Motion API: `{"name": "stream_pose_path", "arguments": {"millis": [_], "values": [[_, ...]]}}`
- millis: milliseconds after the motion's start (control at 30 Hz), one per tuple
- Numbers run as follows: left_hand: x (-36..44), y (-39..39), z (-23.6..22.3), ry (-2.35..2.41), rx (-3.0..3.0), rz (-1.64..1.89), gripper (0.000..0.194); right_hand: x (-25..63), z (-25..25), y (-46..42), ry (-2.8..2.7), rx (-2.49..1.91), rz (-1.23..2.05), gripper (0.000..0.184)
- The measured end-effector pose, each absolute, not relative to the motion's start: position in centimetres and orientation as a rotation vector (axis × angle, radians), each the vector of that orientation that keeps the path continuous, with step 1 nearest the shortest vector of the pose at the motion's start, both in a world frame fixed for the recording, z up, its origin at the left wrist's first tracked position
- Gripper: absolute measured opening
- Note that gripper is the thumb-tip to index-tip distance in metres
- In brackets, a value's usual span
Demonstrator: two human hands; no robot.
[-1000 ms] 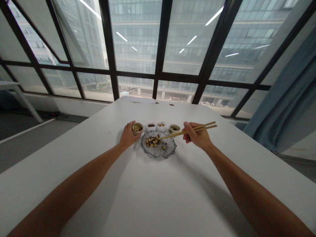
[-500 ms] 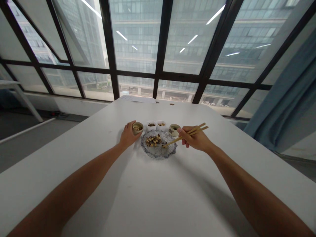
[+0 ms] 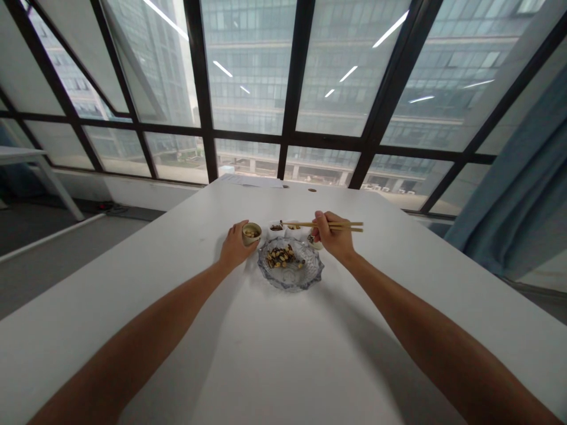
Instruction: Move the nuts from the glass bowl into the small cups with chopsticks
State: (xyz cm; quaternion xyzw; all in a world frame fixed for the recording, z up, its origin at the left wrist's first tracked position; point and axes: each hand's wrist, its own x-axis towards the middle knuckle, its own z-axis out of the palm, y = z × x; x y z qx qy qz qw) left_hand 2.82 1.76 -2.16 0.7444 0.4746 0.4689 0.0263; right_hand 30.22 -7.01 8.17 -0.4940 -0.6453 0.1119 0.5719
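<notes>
From where I'm standing: L hand [image 3: 236,244] is curled round a small cup [image 3: 252,241], fingers & thumb on its sides; cup's upright on the white tabletop [image 3: 274,354] w/ some pale bits inside. R hand [image 3: 334,236] is pinching a pair of chopsticks [image 3: 352,226], thumb & fingers closed on them, back ends sticking out past the hand to the R. Chopsticks run nearly level, tips over the two white dishes, a tiny dark bit right at the ends; can't tell if it's gripped or just beside them.

Glass plate [image 3: 305,275], scalloped rim, sits in the middle btwn both hands, nearer the person than the dishes. Pile of mixed dark & pale pieces [image 3: 280,256] lies on its far L part, few strays to the R. Behind it, the L white dish [image 3: 275,234] has dark bits, the R white dish [image 3: 293,234] pale ones, the two side by side. Second cup [image 3: 316,244], dark marks on its side, stands by the plate's R far edge, mostly hidden by R hand. Papers [image 3: 257,182] lie at the far end, nr the window.
</notes>
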Motion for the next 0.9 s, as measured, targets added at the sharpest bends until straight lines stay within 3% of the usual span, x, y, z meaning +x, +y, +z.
{"name": "stream_pose_path", "arguments": {"millis": [200,400,900], "values": [[2.8,1.6,-2.0,1.467,2.298,1.435,0.067,29.6,9.0,-5.4,-1.559,-1.211,0.333,0.065],[3.0,1.4,-1.9,1.476,2.289,1.428,0.064,30.5,9.6,-9.7,-1.546,-1.172,0.406,0.064],[2.8,1.7,-2.2,1.474,2.289,1.447,0.063,31.8,7.4,-12.2,-1.788,-1.255,0.422,0.058]]}}
